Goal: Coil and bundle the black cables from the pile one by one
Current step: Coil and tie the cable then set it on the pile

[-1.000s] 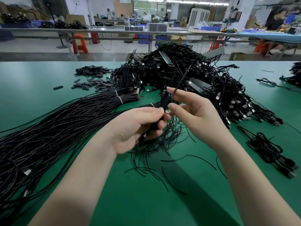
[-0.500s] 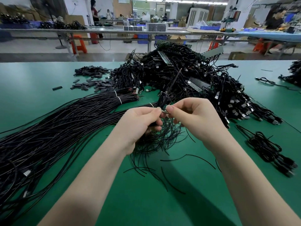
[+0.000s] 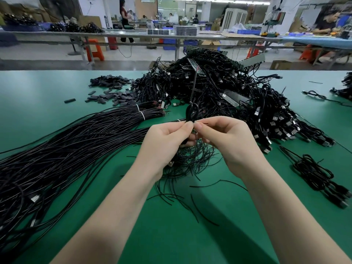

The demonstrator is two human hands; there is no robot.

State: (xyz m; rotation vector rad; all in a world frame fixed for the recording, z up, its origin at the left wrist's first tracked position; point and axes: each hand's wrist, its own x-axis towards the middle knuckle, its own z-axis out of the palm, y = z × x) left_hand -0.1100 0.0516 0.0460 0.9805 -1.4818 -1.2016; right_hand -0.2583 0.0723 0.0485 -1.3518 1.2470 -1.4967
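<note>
My left hand and my right hand meet at the middle of the green table, fingertips pinched together on a small coiled black cable. The coil's loop stands up just above my fingers. A thin black twist tie runs from the coil straight up. To the left lies a long sheaf of straight black cables. Beneath my hands sits a heap of loose black ties. The lower part of the coil is hidden by my fingers.
A big pile of bundled cables with USB plugs fills the table's far middle. Several finished bundles lie at the right. Small black sleeves are scattered at the back left. Other workbenches and people stand beyond the table.
Both hands have closed together on the coil, fingertips now touching. The tie's free end has swung from leaning right to pointing nearly straight up.
</note>
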